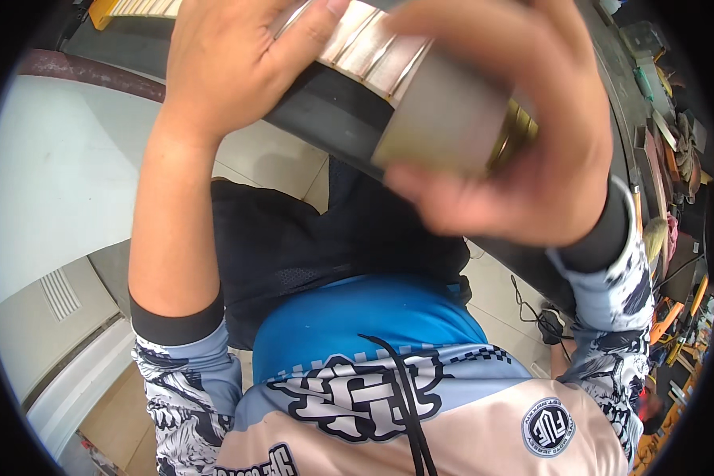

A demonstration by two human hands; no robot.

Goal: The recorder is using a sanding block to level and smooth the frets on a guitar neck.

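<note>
A pale fretted strip, apparently a guitar neck (361, 44), runs across the top over a dark surface (325, 111), its thin metal frets crossing it. My left hand (222, 63) lies on the neck with its thumb along the near side; its other fingers run out of the top edge. My right hand (551, 151), blurred, has fingers and thumb curled round a grey rectangular block (436, 111) with a brassy yellow part (516, 127) at its right end. The block is over the neck's near edge; whether it touches the frets is unclear.
A white panel (63, 166) fills the left. Cluttered tools (674, 309) and other items crowd the bench along the far right. A black cable (523, 309) hangs over the tiled floor (492, 293) near my legs. A yellow item (103, 16) is at the neck's left end.
</note>
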